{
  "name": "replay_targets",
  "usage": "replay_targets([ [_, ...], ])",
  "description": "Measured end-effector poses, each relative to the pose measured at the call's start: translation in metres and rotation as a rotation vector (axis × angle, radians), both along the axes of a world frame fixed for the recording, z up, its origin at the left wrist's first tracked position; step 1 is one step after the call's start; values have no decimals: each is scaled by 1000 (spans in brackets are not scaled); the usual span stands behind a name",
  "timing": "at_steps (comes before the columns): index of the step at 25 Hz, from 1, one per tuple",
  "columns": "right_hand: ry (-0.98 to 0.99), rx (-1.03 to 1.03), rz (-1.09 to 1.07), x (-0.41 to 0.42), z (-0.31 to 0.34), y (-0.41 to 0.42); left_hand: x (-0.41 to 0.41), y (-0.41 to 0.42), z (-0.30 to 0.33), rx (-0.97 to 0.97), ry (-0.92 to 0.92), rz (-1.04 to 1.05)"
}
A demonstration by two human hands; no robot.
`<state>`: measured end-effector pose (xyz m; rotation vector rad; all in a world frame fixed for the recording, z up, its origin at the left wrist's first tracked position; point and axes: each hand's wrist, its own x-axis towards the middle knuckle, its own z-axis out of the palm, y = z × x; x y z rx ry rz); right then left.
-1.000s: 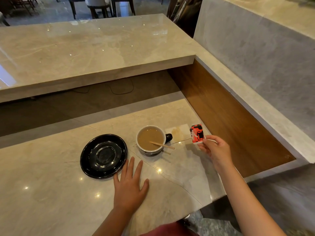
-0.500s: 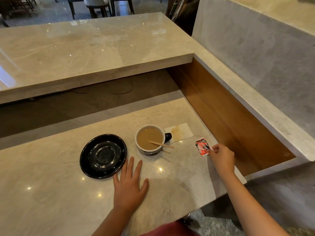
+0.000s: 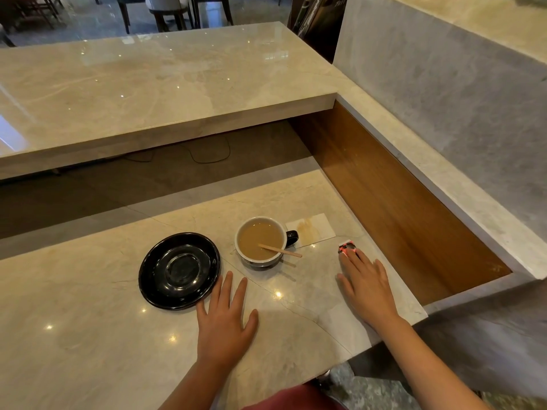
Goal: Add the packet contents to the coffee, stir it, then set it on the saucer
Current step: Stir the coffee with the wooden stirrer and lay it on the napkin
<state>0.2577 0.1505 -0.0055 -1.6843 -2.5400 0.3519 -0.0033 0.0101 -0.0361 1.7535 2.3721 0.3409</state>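
A person's two hands lie flat on a marble worktop [image 3: 88, 335], fingers spread and gripping nothing. The right hand [image 3: 365, 281] rests with its fingertips on a small red packet [image 3: 346, 246], which lies on the stone just beyond them. The cup [image 3: 261, 242] of milky coffee stands well to the left of those fingers, a wooden stirrer [image 3: 279, 250] leaning in it and sticking out over the rim toward them. The left hand [image 3: 225, 318] lies just below the cup, its fingertips close to the edge of the empty black saucer [image 3: 179, 270], which sits beside the cup. A stained paper napkin [image 3: 315, 230] lies past the cup's handle.

The likeliest mishap: a hand reaching across clips the jutting stirrer and tips or splashes the full cup; lifting it to the saucer could slop coffee too. The packet's print is too small to read.
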Motion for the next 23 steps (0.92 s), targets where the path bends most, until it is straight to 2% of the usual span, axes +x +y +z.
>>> replay_targets([
  [4, 216, 73, -20, -17, 22, -2, 0, 0, 1, 14, -10, 3],
  [6, 352, 93, 62, -37, 40, -6, 1, 0, 3, 18, -8, 4],
  [9, 411, 69, 209, -69, 60, -13, 1, 0, 4, 23, -4, 2],
  [15, 566, -12, 95, -101, 67, -7, 0, 0, 3, 1, 11, 10],
  [23, 730, 4, 235, -131, 80, 4, 0, -1, 3, 15, -21, 7],
])
